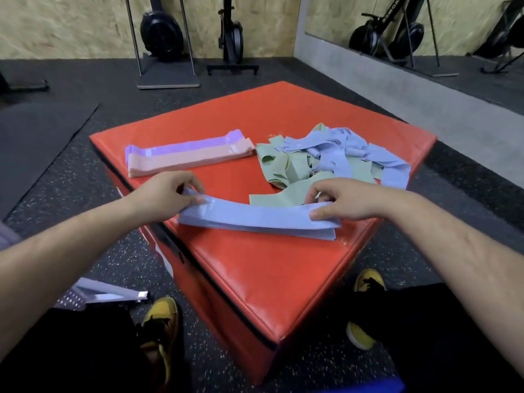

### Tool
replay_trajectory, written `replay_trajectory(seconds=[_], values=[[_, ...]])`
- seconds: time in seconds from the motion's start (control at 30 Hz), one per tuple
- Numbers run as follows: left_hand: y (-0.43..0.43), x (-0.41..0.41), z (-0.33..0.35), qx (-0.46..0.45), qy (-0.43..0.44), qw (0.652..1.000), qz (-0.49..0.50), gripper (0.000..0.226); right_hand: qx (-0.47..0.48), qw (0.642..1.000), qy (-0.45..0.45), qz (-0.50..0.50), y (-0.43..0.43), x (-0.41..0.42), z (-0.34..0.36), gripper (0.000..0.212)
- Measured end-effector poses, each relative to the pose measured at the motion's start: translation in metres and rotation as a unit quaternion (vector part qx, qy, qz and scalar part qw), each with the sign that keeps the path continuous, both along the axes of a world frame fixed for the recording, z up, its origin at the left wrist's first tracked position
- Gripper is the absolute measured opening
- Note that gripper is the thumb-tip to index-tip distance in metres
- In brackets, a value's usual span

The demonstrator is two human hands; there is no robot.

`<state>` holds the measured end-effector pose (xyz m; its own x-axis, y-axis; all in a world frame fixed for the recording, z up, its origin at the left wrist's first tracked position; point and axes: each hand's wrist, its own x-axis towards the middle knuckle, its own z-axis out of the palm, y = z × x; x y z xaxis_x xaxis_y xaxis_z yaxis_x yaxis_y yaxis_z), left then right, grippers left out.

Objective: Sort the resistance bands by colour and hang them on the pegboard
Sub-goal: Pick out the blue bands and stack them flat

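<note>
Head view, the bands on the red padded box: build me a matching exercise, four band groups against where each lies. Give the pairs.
Column one
1. neat stack of light blue fabric bands
2. flat purple fabric bands
3. flat pink fabric bands
4. crumpled green fabric bands

Column two
A. tangled with loose blue bands at the right of the red padded box
B. pinched at its ends by the left hand and right hand
C. left side, just beyond the pink
D. left side, just nearer than the purple

Pairs: 1-B, 2-C, 3-D, 4-A
</note>
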<state>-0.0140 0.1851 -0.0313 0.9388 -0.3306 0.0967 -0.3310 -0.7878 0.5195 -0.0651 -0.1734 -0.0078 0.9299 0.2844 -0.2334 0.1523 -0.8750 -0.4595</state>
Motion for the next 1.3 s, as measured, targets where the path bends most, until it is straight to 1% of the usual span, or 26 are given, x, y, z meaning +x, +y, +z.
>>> replay_trajectory(seconds=[0.1, 0.13, 0.2, 0.27, 0.3, 0.37, 0.4, 0.43, 0.47, 0.53, 0.63, 0.73, 0.83, 0.9, 0.97, 1.03, 1.1, 1.2, 1.3], values=[[0.0, -0.002, -0.011, 0.023, 0.002, 1.0, -0.015, 0.013, -0.063, 0.998, -0.026, 0.004, 0.008, -0.004, -0.009, 0.019], [0.0, -0.001, -0.015, 0.032, -0.012, 0.999, -0.027, 0.012, -0.084, 0.996, -0.025, 0.008, 0.009, -0.005, -0.01, 0.02], [-0.001, -0.001, -0.021, 0.087, -0.069, 0.993, -0.039, 0.011, -0.144, 0.988, -0.042, 0.031, 0.011, -0.006, -0.014, 0.022], [-0.005, -0.004, -0.025, 0.121, -0.09, 0.987, -0.051, 0.043, -0.186, 0.978, -0.077, 0.059, 0.012, -0.007, -0.017, 0.027], [-0.009, -0.007, -0.026, 0.124, -0.077, 0.987, -0.07, 0.056, -0.189, 0.976, -0.088, 0.069, 0.013, -0.008, -0.018, 0.034], [-0.019, -0.013, -0.028, 0.13, -0.044, 0.982, -0.131, 0.072, -0.18, 0.977, -0.086, 0.08, 0.015, -0.012, -0.02, 0.052], [-0.023, -0.012, -0.032, 0.132, -0.032, 0.978, -0.158, 0.075, -0.177, 0.978, -0.077, 0.083, 0.016, -0.014, -0.021, 0.061], [-0.026, -0.014, -0.033, 0.135, -0.021, 0.975, -0.176, 0.075, -0.177, 0.978, -0.069, 0.085, 0.016, -0.015, -0.022, 0.067], [-0.027, -0.011, -0.036, 0.126, -0.021, 0.974, -0.188, 0.073, -0.179, 0.978, -0.063, 0.084, 0.016, -0.016, -0.023, 0.069], [-0.03, -0.007, -0.039, 0.109, -0.027, 0.976, -0.187, 0.068, -0.174, 0.979, -0.068, 0.081, 0.015, -0.015, -0.022, 0.064], [-0.035, -0.004, -0.036, 0.127, -0.031, 0.976, -0.176, 0.06, -0.169, 0.979, -0.079, 0.078, 0.013, -0.015, -0.022, 0.058], [-0.046, -0.002, -0.029, 0.134, -0.049, 0.974, -0.176, 0.062, -0.146, 0.983, -0.082, 0.073, 0.011, -0.016, -0.019, 0.057], [-0.079, -0.004, -0.012, 0.101, -0.082, 0.973, -0.192, 0.056, -0.118, 0.984, -0.116, 0.059, 0.006, -0.017, -0.009, 0.047], [-0.113, -0.004, -0.003, 0.06, -0.112, 0.967, -0.22, 0.049, -0.095, 0.985, -0.143, 0.028, -0.005, -0.019, -0.004, 0.038], [-0.151, -0.002, 0.002, 0.021, -0.129, 0.961, -0.245, 0.049, -0.089, 0.983, -0.161, -0.013, -0.02, -0.021, -0.001, 0.033], [-0.189, 0.0, 0.006, 0.007, -0.139, 0.954, -0.266, 0.052, -0.107, 0.979, -0.165, -0.057, -0.044, -0.023, 0.003, 0.031], [-0.224, 0.003, 0.007, 0.009, -0.145, 0.947, -0.287, 0.048, -0.147, 0.971, -0.159, -0.105, -0.074, -0.023, 0.005, 0.03], [-0.268, 0.004, 0.006, 0.009, -0.131, 0.946, -0.297, 0.043, -0.192, 0.952, -0.144, -0.19, -0.123, -0.014, -0.004, 0.033], [-0.295, 0.003, 0.0, 0.01, -0.115, 0.95, -0.29, 0.035, -0.186, 0.949, -0.102, -0.233, -0.156, 0.001, -0.026, 0.044]])
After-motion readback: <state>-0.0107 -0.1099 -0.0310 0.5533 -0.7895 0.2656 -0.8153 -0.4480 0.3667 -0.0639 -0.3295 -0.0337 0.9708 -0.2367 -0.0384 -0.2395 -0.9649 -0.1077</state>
